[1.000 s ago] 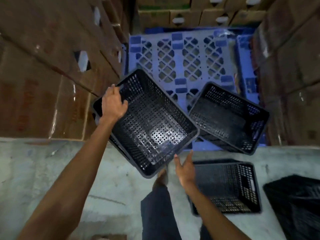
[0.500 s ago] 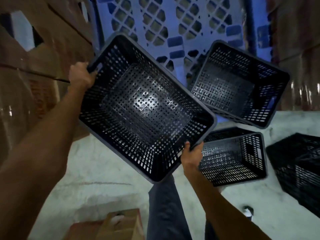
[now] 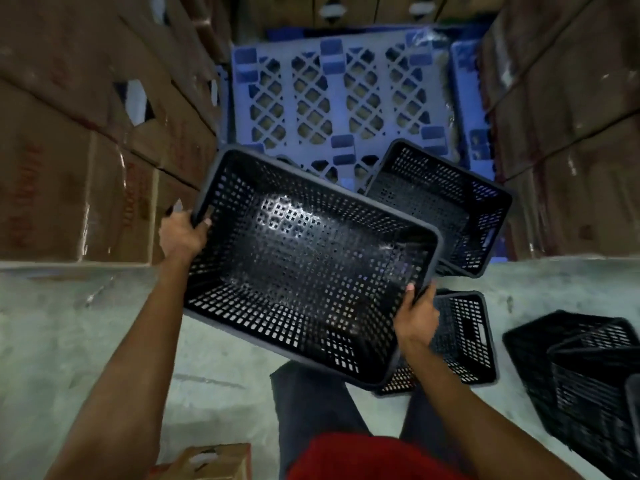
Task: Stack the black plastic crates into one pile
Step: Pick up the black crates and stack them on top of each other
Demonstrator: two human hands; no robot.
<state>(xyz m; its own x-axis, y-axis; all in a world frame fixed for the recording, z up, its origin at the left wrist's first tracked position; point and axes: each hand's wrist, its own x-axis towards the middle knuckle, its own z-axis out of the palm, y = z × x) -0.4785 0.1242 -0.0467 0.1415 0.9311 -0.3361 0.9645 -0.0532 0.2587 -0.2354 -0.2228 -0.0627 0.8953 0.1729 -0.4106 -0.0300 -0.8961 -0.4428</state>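
I hold a black perforated plastic crate (image 3: 304,265) in the air, its open top facing me. My left hand (image 3: 181,233) grips its left end at the handle slot. My right hand (image 3: 417,315) grips the right end's rim. A second black crate (image 3: 446,202) rests tilted on the edge of the blue pallet, behind and to the right. A third black crate (image 3: 464,341) sits on the concrete floor, partly hidden under the held one and my right hand. More black crates (image 3: 581,368) lie in a heap at the far right.
A blue plastic pallet (image 3: 332,105) lies ahead. Stacked cardboard boxes (image 3: 79,133) wall the left side and other cardboard boxes (image 3: 571,116) the right. A small cardboard box (image 3: 214,460) sits on the grey floor (image 3: 69,341) near my legs.
My right hand came up and took the crate's right rim. The held crate has swung round and dropped lower in view, now over the floor crate.
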